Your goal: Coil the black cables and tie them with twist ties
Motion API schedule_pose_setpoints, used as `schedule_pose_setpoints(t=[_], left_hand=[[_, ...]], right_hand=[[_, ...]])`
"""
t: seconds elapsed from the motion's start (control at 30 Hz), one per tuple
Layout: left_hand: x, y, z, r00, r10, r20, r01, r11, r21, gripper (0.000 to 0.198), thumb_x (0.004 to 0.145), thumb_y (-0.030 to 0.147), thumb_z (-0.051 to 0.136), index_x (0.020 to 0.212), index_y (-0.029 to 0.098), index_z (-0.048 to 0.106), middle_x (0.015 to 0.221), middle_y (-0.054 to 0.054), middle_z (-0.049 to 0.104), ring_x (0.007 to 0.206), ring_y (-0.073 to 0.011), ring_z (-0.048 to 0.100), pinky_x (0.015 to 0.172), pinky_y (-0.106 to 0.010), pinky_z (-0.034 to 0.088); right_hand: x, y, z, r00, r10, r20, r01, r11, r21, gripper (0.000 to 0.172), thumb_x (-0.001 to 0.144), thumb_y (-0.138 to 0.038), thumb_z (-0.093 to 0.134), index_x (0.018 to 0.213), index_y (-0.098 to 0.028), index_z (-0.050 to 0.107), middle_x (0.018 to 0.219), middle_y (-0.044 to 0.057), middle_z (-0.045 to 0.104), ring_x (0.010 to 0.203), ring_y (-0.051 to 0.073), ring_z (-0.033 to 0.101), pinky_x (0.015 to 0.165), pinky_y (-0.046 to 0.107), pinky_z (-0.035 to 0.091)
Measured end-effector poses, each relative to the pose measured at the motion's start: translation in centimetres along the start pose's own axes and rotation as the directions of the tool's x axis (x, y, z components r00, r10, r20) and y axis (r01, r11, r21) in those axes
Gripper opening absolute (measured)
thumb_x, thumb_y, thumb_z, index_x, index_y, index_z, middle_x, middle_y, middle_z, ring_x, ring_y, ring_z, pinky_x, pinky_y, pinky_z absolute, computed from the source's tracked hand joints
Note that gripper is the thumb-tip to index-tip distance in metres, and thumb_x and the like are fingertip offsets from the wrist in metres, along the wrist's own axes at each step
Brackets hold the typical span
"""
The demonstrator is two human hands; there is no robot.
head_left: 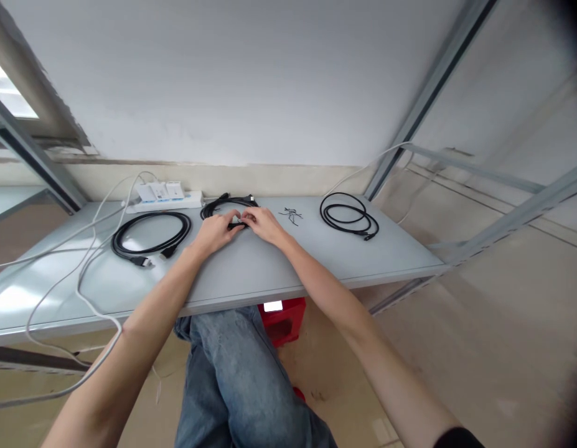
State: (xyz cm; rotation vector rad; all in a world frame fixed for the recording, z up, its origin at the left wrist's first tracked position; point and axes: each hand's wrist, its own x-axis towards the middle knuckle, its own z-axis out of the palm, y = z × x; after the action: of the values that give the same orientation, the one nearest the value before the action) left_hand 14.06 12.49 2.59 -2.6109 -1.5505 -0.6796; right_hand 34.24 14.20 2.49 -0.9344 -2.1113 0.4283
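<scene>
My left hand [216,230] and my right hand [264,224] meet over a coiled black cable [227,203] in the middle of the grey table [251,267]. Both hands have their fingers pinched on the near side of that coil, where something small and pale sits between the fingertips. A second coiled black cable [150,239] lies to the left of my left hand. A third coiled black cable [348,214] lies to the right of my right hand. A small pile of black twist ties [292,215] rests just beyond my right hand.
A white power strip [164,196] with plugged-in adapters sits at the back left, and white cords [78,286] trail off the table's front edge. Metal shelf posts [431,87] rise at the right. A red stool [283,320] stands under the table by my jeans-clad knees.
</scene>
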Motion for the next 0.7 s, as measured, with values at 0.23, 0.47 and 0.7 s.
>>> schedule_pose_setpoints(t=[0.23, 0.47, 0.7], left_hand=[[0.2, -0.4, 0.2, 0.997, 0.076, -0.026, -0.077, 0.996, -0.045, 0.04, 0.1, 0.052, 0.048, 0.11, 0.023, 0.074, 0.093, -0.01, 0.076, 0.09, -0.0289, 0.071, 0.076, -0.034, 0.046], [0.3, -0.5, 0.4, 0.998, 0.063, -0.031, -0.064, 0.997, -0.041, 0.042, 0.101, 0.052, 0.047, 0.11, 0.021, 0.074, 0.096, -0.011, 0.077, 0.091, -0.0282, 0.07, 0.079, -0.034, 0.046], [0.1, 0.2, -0.1, 0.999, 0.032, -0.025, -0.033, 0.998, -0.059, 0.039, 0.1, 0.046, 0.048, 0.115, 0.021, 0.075, 0.103, -0.011, 0.079, 0.096, -0.0288, 0.072, 0.084, -0.034, 0.049]], right_hand=[[0.1, -0.5, -0.6, 0.998, -0.047, 0.036, 0.05, 0.996, -0.079, 0.017, 0.1, -0.015, 0.054, 0.094, -0.017, 0.07, 0.089, 0.005, 0.069, 0.083, 0.018, 0.059, 0.08, 0.028, 0.041], [-0.2, -0.3, -1.9, 0.979, -0.072, 0.193, 0.081, 0.996, -0.037, 0.03, 0.087, -0.002, 0.055, 0.11, -0.017, 0.067, 0.103, 0.005, 0.063, 0.089, 0.017, 0.058, 0.086, 0.03, 0.046], [-0.3, -0.7, -1.5, 0.992, -0.09, 0.094, 0.097, 0.992, -0.075, 0.007, 0.091, -0.014, 0.068, 0.094, -0.019, 0.064, 0.097, 0.003, 0.063, 0.083, 0.018, 0.056, 0.077, 0.03, 0.042]])
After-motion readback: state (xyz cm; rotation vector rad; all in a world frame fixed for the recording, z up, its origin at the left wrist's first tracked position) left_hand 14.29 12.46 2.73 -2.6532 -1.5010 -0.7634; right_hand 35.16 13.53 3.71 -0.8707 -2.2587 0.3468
